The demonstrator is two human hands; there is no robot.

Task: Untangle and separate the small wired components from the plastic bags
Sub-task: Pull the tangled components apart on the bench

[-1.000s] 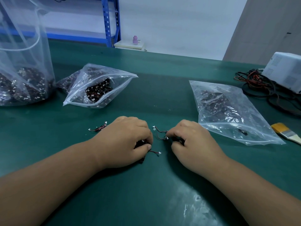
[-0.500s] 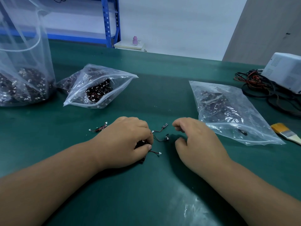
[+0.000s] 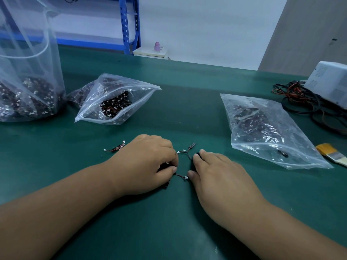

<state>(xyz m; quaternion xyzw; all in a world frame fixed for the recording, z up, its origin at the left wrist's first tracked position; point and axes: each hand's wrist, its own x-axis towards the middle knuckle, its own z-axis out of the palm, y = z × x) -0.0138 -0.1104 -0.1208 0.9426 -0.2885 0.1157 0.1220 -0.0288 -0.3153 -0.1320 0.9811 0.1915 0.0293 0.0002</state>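
Wired components [image 3: 185,152] lie in the near middle of the bench [image 3: 169,231], strung between the two hands as thin dark leads with small white connectors.

From the head view, the left hand [image 3: 148,164] is curled over a small clump of them. Its fingers and thumb close round the dark parts, likely to anchor the tangle while a strand is drawn off. The right hand [image 3: 219,175] lies flatter, with its fingers nearly straight. The fingertips [image 3: 201,152] press on a dark piece at the end of one lead, and the thumb sits just beside a white connector [image 3: 186,177]. It seems to be pinning that end down rather than lifting it.

One freed component [image 3: 117,147] rests apart on the left hand's far-left side, which looks like the start of a sorted spot.

An open zip bag [image 3: 116,102] and a tall bag [image 3: 28,81] of components sit toward the left edge. A flatter bag [image 3: 262,128] lies toward the right edge, within reach as supply. A brush [image 3: 334,154] lies just beside that bag's near corner.
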